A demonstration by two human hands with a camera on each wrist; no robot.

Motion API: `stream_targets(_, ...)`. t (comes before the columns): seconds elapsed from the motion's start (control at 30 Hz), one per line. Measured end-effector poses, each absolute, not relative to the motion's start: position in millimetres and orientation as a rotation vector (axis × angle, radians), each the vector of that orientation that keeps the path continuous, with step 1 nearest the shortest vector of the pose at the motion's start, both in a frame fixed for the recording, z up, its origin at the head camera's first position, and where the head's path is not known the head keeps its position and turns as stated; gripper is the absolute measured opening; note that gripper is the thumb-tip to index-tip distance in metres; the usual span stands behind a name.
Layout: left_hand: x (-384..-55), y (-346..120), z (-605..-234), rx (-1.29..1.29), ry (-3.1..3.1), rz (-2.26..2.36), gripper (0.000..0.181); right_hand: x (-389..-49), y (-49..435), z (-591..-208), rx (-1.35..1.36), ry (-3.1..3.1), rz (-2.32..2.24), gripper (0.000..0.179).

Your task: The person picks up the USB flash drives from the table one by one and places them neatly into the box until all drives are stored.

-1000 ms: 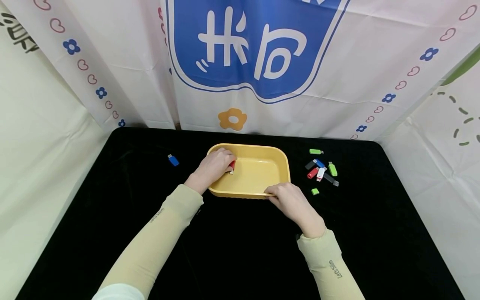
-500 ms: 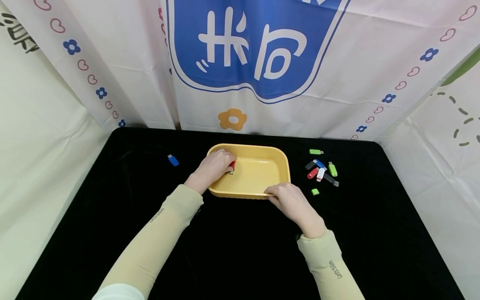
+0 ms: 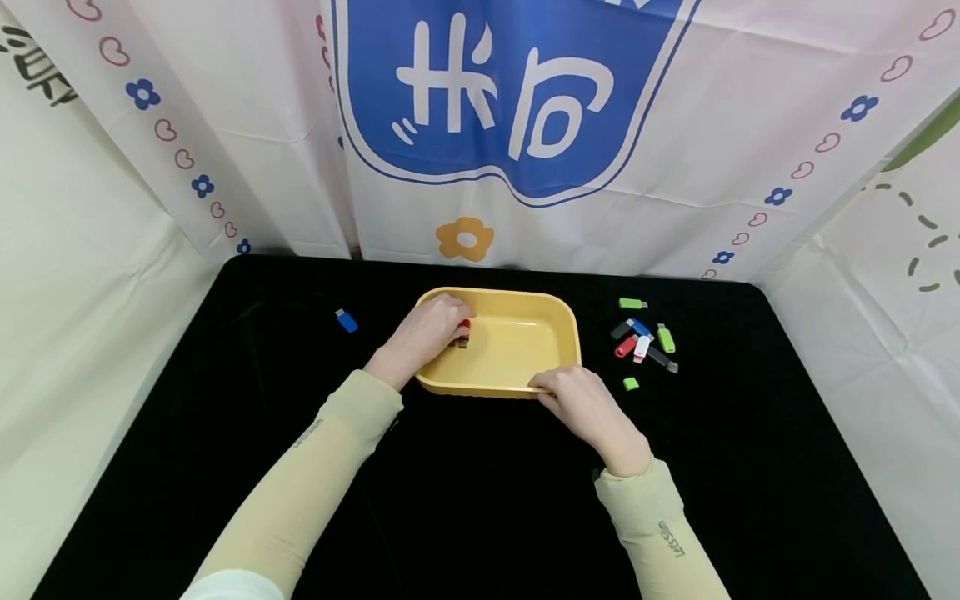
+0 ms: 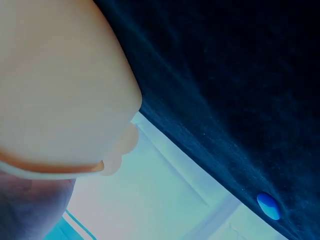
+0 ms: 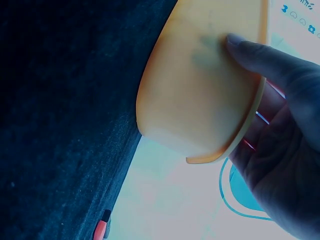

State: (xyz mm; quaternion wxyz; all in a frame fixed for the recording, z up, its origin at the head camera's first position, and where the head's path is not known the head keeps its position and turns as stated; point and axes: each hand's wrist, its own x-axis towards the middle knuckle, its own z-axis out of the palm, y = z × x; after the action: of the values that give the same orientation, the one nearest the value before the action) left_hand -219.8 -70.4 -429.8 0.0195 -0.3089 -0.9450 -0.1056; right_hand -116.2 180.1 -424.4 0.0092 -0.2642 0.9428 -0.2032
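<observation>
A yellow rectangular box (image 3: 517, 337) stands on the black cloth, mid-table in the head view. My left hand (image 3: 429, 325) reaches over its left side, thumb and fingers curled about a red USB stick (image 3: 466, 326) near the box floor. Metal plugs show below the thumb; the fingers hide much of what lies there. The near right rim is in the grip of my right hand (image 3: 576, 398). In the right wrist view the thumb (image 5: 245, 50) presses the outer wall of the box (image 5: 195, 85), with the other fingers over the rim.
To the right of the box several USB sticks lie in a loose group, among them a white one (image 3: 641, 348), a red one (image 3: 626, 347) and a green one (image 3: 665, 338). A blue USB stick (image 3: 346, 320) lies alone at left. Printed cloth (image 3: 525, 233) hangs behind the table.
My left forearm and hand have shifted slightly left, and more of the red USB stick and the plugs shows below the fingers. The right hand and the box have stayed put.
</observation>
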Motion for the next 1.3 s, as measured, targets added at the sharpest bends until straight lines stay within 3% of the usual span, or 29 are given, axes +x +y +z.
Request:
stream_targets(0.8,-200.1,-100.9,-422.9,-0.828,-2.729,-0.463,0.014,-116.1,180.3,-424.2,-0.828,2.942,-0.634,0.010)
stream_targets(1.3,-201.1,-147.4,-418.0,-0.690,-2.612,-0.499,0.014,-116.0,180.4,-425.1,-0.832,2.950,-0.630,0.011)
